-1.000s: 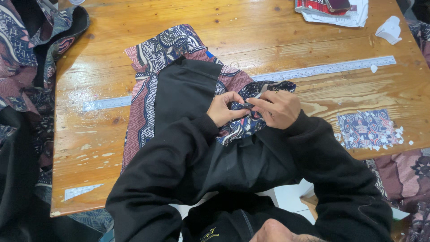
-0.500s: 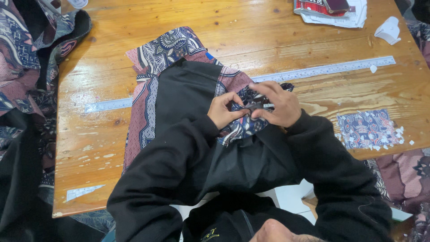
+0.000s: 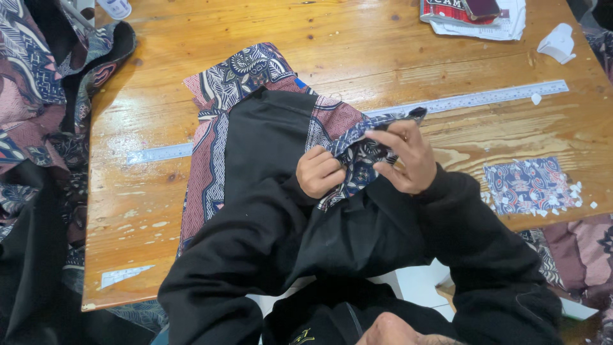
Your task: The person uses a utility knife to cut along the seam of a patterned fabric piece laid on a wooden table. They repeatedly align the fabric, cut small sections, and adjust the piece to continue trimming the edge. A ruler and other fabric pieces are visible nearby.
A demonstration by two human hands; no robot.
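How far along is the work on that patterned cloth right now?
Looks done: a small patterned patch lies cut on the table among paper scraps. In hand: left hand and right hand pinch a fold of the patterned fabric strip on the black garment. Left: I cannot tell; the ruler lies unused.

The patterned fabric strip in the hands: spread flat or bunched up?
Bunched up: the patterned fabric strip is crumpled between left hand and right hand, lifted off the wooden table.
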